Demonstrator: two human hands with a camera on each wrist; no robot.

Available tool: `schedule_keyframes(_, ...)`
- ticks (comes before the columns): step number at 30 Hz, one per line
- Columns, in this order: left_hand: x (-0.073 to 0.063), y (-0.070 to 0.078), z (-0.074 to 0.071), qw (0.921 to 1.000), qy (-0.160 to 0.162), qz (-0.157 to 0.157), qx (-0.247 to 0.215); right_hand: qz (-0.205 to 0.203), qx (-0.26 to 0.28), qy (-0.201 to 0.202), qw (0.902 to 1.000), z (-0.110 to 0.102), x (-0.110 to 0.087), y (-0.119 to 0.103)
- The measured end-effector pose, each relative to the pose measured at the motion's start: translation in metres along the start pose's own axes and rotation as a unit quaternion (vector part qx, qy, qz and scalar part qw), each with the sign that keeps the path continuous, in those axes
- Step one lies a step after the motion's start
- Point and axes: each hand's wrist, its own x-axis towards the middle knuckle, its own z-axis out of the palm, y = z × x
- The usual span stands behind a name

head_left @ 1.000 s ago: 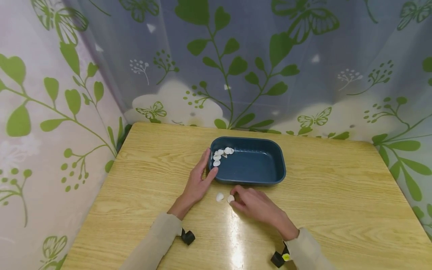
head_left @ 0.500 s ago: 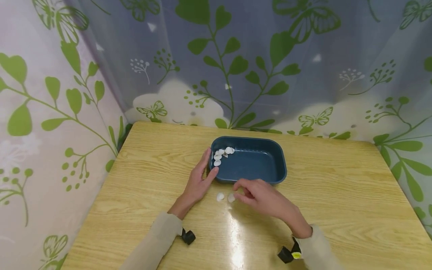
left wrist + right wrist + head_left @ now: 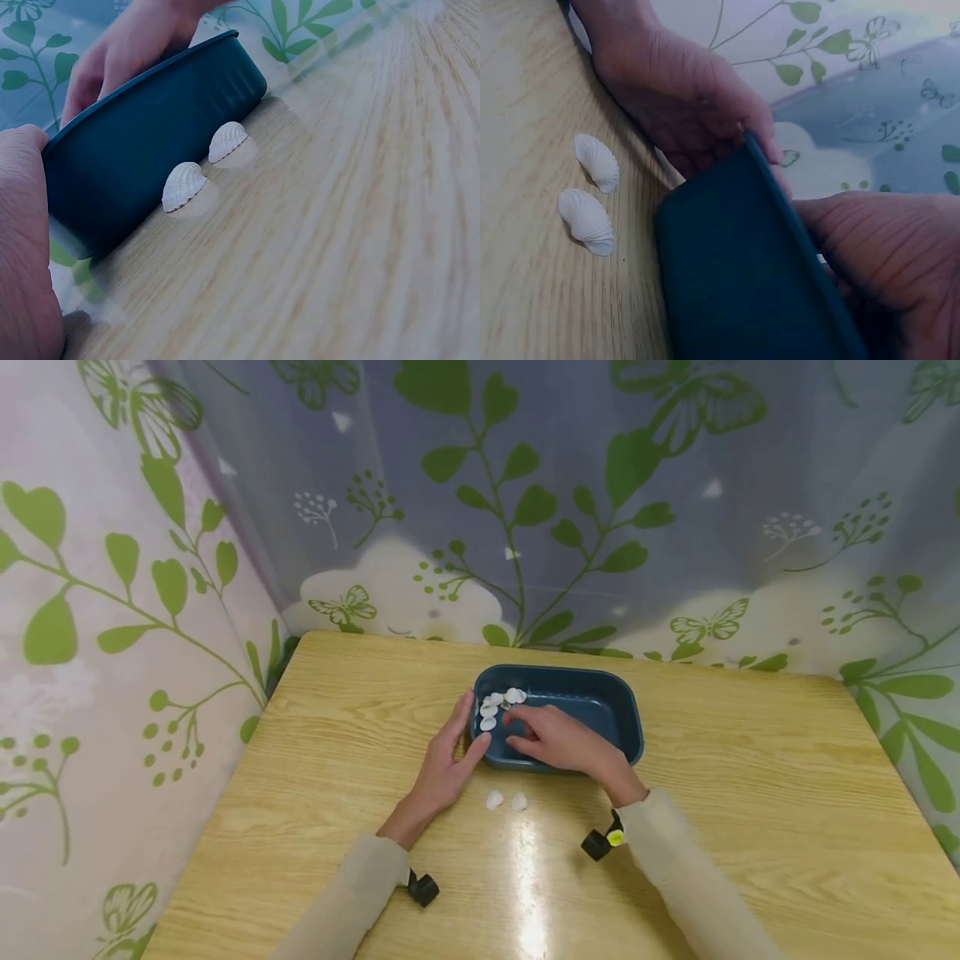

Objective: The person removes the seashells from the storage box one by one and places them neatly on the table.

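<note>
Several white seashells (image 3: 488, 711) lie at the left end of a dark blue rectangular tub (image 3: 637, 727). My left hand (image 3: 444, 766) rests against that end, its fingers stretched along the outer wall and its thumb at the near corner. Inside the tub, my right hand (image 3: 558, 739) reaches close to the shells. A gap shows between its thumb and forefinger, and I see nothing held there. Two ribbed white seashells, a left shell (image 3: 494, 799) and a right shell (image 3: 519, 802), sit on the table before the tub. The tub's wall hides the right fingertips in the left wrist view.
The tub stands on a light wood table (image 3: 750, 793), towards its back edge. Behind and to the left hangs a curtain (image 3: 360, 527) printed with green leaves and butterflies. A small black camera is strapped to each wrist.
My right hand has let go of the right-hand shell, leaving it beside the other on the table. It has then moved up over the rim into the tub. My left hand stays put.
</note>
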Motion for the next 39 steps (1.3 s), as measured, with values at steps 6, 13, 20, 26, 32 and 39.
schedule_keyframes(6, 0.000, 0.024, -0.004, 0.9999, -0.009, -0.005, -0.008, -0.012, 0.001, -0.014, 0.9998, 0.005, 0.021, 0.007)
schedule_keyframes(13, -0.002, 0.042, -0.008, 0.9999, -0.010, -0.004, -0.009, -0.012, -0.024, -0.019, 0.9995, 0.014, 0.030, 0.010)
schedule_keyframes(20, -0.002, 0.041, -0.009, 0.9999, -0.012, -0.008, -0.007, -0.005, -0.011, -0.012, 0.9999, 0.016, 0.029, 0.012)
schedule_keyframes(26, -0.002, 0.042, -0.010, 0.9998, -0.015, -0.012, -0.010, 0.013, -0.003, -0.022, 0.9997, 0.012, 0.024, 0.016)
schedule_keyframes(32, -0.003, 0.042, -0.010, 0.9997, -0.017, -0.016, -0.012, 0.038, -0.003, -0.029, 0.9989, 0.009, 0.019, 0.019)
schedule_keyframes(39, -0.004, 0.041, -0.010, 0.9997, -0.015, -0.015, -0.015, 0.073, -0.020, -0.023, 0.9968, 0.002, 0.014, 0.021)
